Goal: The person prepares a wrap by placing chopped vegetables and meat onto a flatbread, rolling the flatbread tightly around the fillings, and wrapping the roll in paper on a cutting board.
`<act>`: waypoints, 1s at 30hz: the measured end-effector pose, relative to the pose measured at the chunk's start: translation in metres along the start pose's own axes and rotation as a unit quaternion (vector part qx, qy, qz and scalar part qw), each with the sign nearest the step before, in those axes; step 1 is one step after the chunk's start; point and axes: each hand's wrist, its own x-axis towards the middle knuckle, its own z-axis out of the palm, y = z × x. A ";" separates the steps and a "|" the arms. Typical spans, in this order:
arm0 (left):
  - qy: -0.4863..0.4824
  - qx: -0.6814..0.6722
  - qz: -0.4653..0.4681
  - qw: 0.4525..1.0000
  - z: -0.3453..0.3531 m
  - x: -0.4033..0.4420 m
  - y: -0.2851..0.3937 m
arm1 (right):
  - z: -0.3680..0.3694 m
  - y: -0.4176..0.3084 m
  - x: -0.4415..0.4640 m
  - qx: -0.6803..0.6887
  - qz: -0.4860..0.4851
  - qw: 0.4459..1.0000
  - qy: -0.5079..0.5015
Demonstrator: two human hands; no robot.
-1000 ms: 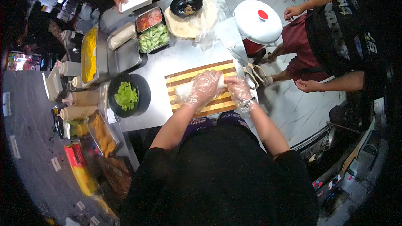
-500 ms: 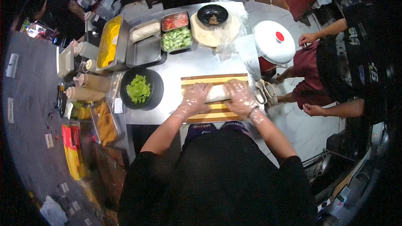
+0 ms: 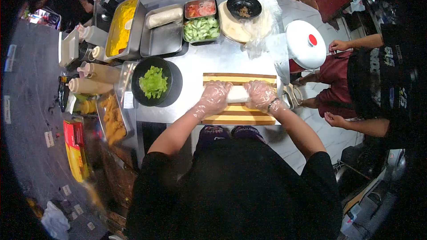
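A white rolled wrap lies across a striped wooden cutting board. My left hand, in a clear plastic glove, is closed round the wrap's left end. Round the right end my right hand, gloved the same way, is closed too. Only the middle of the roll shows between the hands. Left of the board stands a black bowl of green lettuce. Behind the board are flatbreads with a small black bowl on top.
Trays hold cucumber, tomato and onion, another wrap and yellow food. Sauce bottles and fried pieces are at the left. At the right, a person stands near a white-lidded pot.
My hands have gone from working over the wrap, through flatter palms, to a closed hold on both ends. The view has shifted, and the person's hands with the white box have left it.
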 end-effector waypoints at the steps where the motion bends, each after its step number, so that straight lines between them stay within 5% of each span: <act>1: 0.002 -0.001 0.000 1.000 0.001 -0.002 -0.002 | -0.001 0.000 -0.003 -0.002 0.000 1.000 0.000; 10: 0.105 -0.059 -0.044 0.992 0.023 -0.063 -0.049 | 0.004 0.015 -0.026 -0.033 0.008 0.999 0.003; 11: 0.136 -0.289 -0.163 0.933 0.031 -0.078 -0.049 | -0.009 0.006 -0.024 -0.018 0.029 0.999 -0.027; 12: 0.158 -0.500 -0.272 0.807 0.040 -0.090 -0.049 | -0.015 -0.002 -0.021 -0.018 0.025 0.999 -0.032; 16: 0.189 -0.616 -0.258 0.720 0.063 -0.075 -0.024 | -0.007 -0.035 0.009 -0.014 -0.010 0.997 -0.069; 20: 0.208 -0.623 -0.271 0.704 0.060 -0.053 -0.010 | 0.011 -0.047 0.025 -0.030 -0.021 0.997 -0.065; 22: 0.197 -0.636 -0.258 0.700 0.060 -0.049 -0.011 | 0.023 -0.043 0.025 -0.062 -0.063 0.996 0.030; 27: 0.168 -0.613 -0.276 0.721 0.059 -0.039 -0.006 | 0.018 -0.051 0.031 -0.039 -0.060 0.997 0.023; 30: 0.230 -0.564 -0.255 0.751 0.068 -0.038 -0.004 | 0.016 -0.053 0.031 -0.035 -0.058 0.998 0.010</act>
